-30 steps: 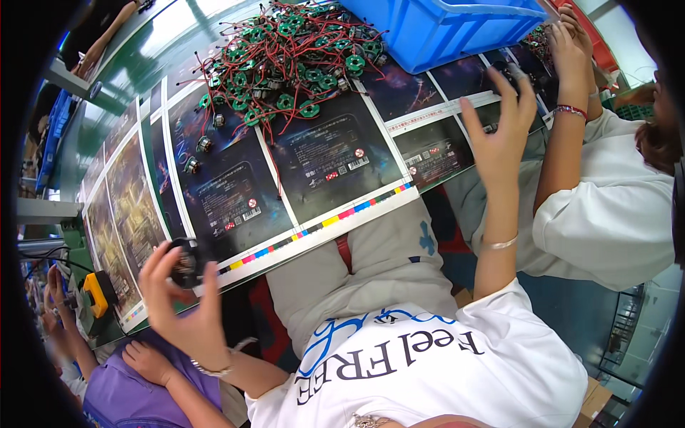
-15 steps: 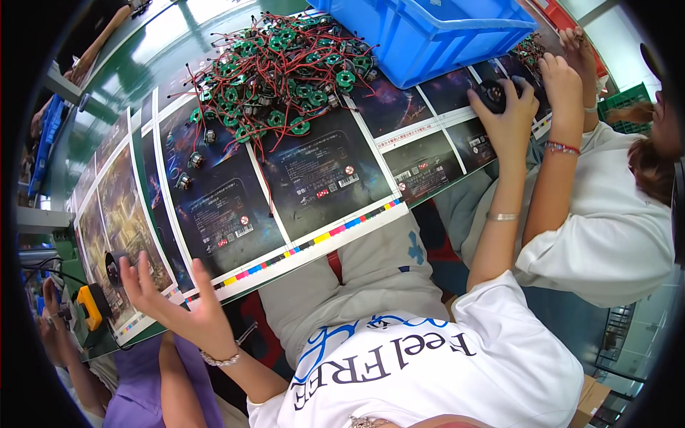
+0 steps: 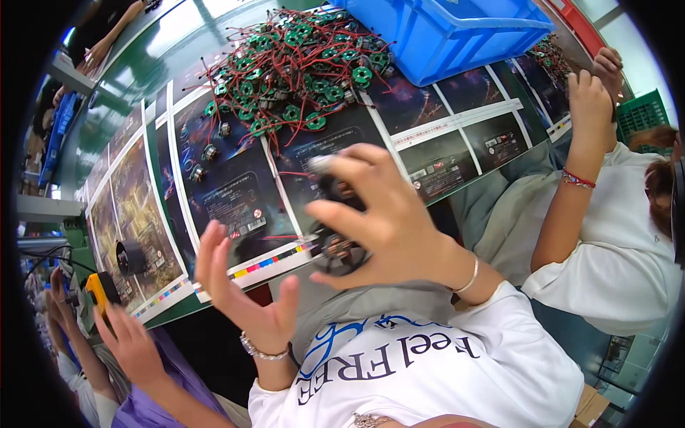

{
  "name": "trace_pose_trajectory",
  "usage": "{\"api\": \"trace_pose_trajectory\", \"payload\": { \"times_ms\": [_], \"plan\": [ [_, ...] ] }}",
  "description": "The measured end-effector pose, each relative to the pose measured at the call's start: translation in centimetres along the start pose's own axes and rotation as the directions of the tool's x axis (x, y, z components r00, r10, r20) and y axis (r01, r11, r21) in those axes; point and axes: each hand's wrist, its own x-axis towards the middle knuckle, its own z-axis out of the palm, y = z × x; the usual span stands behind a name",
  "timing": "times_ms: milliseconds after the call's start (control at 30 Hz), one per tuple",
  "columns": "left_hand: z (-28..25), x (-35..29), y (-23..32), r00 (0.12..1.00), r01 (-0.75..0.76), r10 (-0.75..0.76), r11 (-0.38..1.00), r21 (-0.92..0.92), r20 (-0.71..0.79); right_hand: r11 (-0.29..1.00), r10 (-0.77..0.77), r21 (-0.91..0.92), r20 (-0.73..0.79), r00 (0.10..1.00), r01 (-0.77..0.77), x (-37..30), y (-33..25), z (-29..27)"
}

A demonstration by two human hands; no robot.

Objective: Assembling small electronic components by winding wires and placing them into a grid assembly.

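Observation:
My right hand (image 3: pixel 389 221), slightly blurred, is closed on two black round housings over the table's front edge. The lower black housing (image 3: pixel 342 251) shows copper-coloured coils inside; the upper one (image 3: pixel 337 189) is partly behind my fingers. Just left of them, my left hand (image 3: pixel 246 289) holds nothing, its fingers and thumb apart. Beyond both hands lies a heap of round green circuit boards (image 3: pixel 292 71) with red and black wires. A few small metal motors (image 3: pixel 209 153) lie at the heap's left side.
Printed sheets (image 3: pixel 442 167) cover the table. A blue crate (image 3: pixel 457 43) stands at the back right. A black cylinder (image 3: pixel 130 257) and a yellow device (image 3: pixel 101 291) are at the left. Co-workers' hands are near, one at lower left (image 3: pixel 132 349), others at right (image 3: pixel 592 100).
My right hand has come from the far right to the middle, carrying black housings. My left hand has moved right, toward it. A co-worker's hand has come up at lower left.

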Motion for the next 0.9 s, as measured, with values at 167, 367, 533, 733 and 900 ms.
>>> {"api": "trace_pose_trajectory", "payload": {
  "times_ms": [167,367,533,733,900],
  "plan": [
    [-0.6,-0.2,0.1,0.995,0.016,-0.012,0.999,0.042,-0.101,0.969,-0.24,-0.096,-0.111,0.965,0.23,3.0,-1.8,4.1],
    [-2.4,0.2,-1.7,0.997,0.073,-0.046,0.879,0.472,-0.069,0.945,-0.314,0.099,0.008,0.949,0.312,2.7,-2.1,5.7],
    [-3.4,1.1,-2.2,0.991,0.115,-0.056,0.818,0.563,-0.12,0.98,-0.169,0.106,0.021,0.985,0.166,1.3,-0.8,4.0],
    [-3.6,2.5,-2.1,0.995,-0.031,-0.037,0.77,0.638,0.093,0.966,-0.186,0.184,0.005,0.983,0.182,0.7,0.1,2.8],
    [-5.3,2.1,-4.7,0.985,-0.009,-0.1,0.781,0.624,0.139,0.985,-0.165,0.005,-0.267,0.95,0.173,6.5,3.8,-5.4]
  ]
}}
